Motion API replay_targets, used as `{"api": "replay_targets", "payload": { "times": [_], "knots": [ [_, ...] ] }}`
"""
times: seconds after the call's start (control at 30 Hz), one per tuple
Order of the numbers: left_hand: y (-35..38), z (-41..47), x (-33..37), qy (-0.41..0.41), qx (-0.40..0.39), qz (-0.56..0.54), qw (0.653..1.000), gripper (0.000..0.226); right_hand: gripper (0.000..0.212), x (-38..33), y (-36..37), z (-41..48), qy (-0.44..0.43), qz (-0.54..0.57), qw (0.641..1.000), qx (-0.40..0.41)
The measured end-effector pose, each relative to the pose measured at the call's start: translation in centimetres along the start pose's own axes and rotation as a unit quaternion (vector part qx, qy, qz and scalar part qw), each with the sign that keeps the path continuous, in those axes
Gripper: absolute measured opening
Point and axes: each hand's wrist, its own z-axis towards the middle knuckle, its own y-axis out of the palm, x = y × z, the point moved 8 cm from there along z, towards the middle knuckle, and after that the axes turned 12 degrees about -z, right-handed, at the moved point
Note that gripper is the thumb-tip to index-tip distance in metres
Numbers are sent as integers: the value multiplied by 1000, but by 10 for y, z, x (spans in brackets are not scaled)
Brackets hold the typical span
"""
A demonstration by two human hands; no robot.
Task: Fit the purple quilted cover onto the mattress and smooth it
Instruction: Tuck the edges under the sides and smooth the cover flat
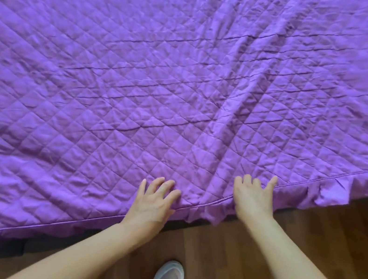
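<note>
You are leaning over the near edge of the bed, both hands resting on the purple cover (141,70), which is lying spread over the mattress and stretching away ahead of your fingertips; the mattress itself is hidden underneath. Your left hand (154,202) is pressing down with its fingers (165,185) fanned apart, while your right hand (252,197) is sitting across the piped seam (203,203) with its fingers (248,179) bent at the knuckles; whether they are pinching cloth cannot be told. A long raised fold (231,113) is starting in the gap between your hands and running away from your fingertips toward the far side, slightly nearer the right hand. The smoothing is likely turning on that fold: its long axis is pointing away from you, so flattening it probably means sweeping sideways. The frill (331,190) is hanging beside your right fingers, above the wood floor (219,256).
</note>
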Motion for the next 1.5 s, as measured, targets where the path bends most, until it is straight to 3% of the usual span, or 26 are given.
{"api": "replay_targets", "payload": {
  "times": [0.1, 0.27, 0.4, 0.43, 0.5, 0.6, 0.73, 0.83, 0.93, 1.13, 1.3, 1.5],
  "knots": [
    [13, 22, 39, 32, -55, 9, 998, 55, 31, 13, 6, -3, -29, -62, 998, -7],
    [25, 59, 86, 41, -119, 33, 991, 56, 33, 19, 18, -8, -99, -22, 995, -22],
    [48, 57, 102, 44, -173, 62, 982, 61, 38, 34, 37, -34, -69, -10, 997, 21],
    [51, 56, 106, 41, -177, 70, 981, 61, 39, 35, 45, -36, -82, 17, 997, -5],
    [50, 58, 107, 27, -172, 72, 982, 59, 38, 34, 48, -29, -79, 58, 995, -13],
    [39, 72, 118, 17, -148, 75, 986, 61, 39, 58, 41, -17, -25, 100, 994, 45],
    [46, 83, 131, 7, -227, 53, 972, 55, 57, 85, 67, -20, -24, 119, 991, -49],
    [26, 101, 149, 5, -178, -16, 984, 46, 46, 106, 54, -25, -9, 193, 980, -40],
    [-1, 123, 179, 13, -132, -116, 984, 47, 48, 131, 39, -28, 22, 240, 970, -13],
    [-48, 171, 242, 32, -92, -172, 980, 48, 57, 194, 33, -27, 81, 263, 961, -15],
    [-63, 206, 291, 65, -90, -191, 975, 52, 72, 255, 42, -14, 114, 257, 958, -52],
    [-64, 260, 325, 68, -100, -193, 974, 54, 74, 321, 63, 23, 143, 257, 951, -96]
  ]
}}
